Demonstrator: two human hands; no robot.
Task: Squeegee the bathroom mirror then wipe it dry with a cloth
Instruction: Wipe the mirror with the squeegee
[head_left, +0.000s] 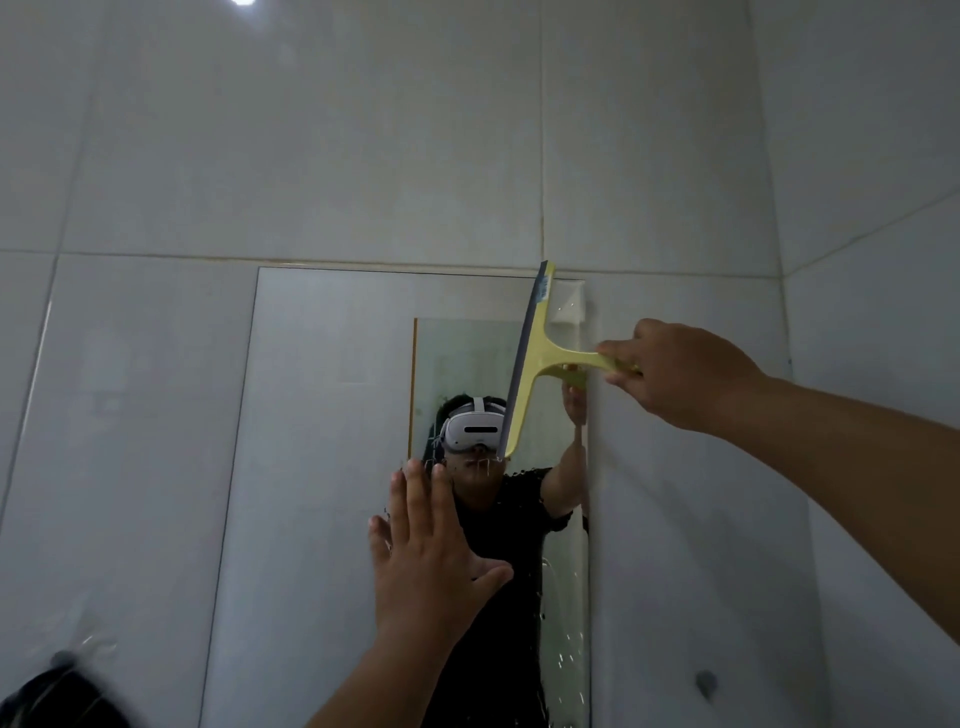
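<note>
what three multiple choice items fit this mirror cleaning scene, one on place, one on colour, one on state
1. Where on the frameless rectangular wall mirror is the squeegee?
A. upper right part
B. bottom left corner
C. off the glass, on the wall tiles

2. What colour is the plastic T-shaped squeegee?
A. red
B. yellow
C. black

3. How is the left hand?
A. gripping a cloth
B. clenched in a fist
C. flat, fingers straight

Answers:
1 A, its blade runs down from the mirror's top edge near the right side.
2 B, the frame and handle are yellow, held by the right hand.
3 C, the fingers are spread straight in front of the glass, holding nothing.
</note>
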